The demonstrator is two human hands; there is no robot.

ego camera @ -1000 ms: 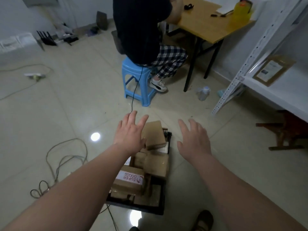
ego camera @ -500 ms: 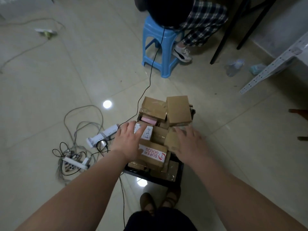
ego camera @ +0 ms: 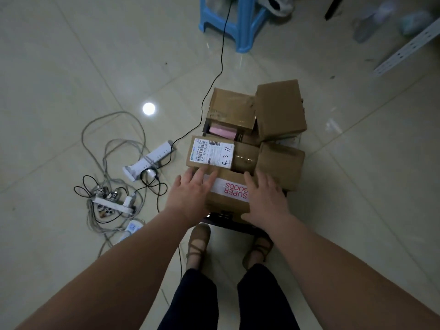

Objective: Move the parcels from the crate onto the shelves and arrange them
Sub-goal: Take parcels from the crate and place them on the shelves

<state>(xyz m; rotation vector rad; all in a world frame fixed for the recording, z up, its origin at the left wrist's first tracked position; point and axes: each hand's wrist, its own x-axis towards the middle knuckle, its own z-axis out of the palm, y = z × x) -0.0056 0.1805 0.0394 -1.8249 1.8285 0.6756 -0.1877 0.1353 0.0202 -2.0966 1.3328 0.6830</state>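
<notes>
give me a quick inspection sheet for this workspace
surface: glossy tiled floor, one lamp reflection
job's things: black crate heaped with cardboard parcels; SUPER GOODS box nearest, labelled box marked 4-3-11 behind it, pink parcel further back
clutter: blurred plastic litter far right
hands: left hand and right hand lie on the SUPER GOODS box, fingers straight
cables: power strips in tangled grey cables left of the crate; black cable runs from the stool toward them
surroundings: blue stool, white shelf upright
</notes>
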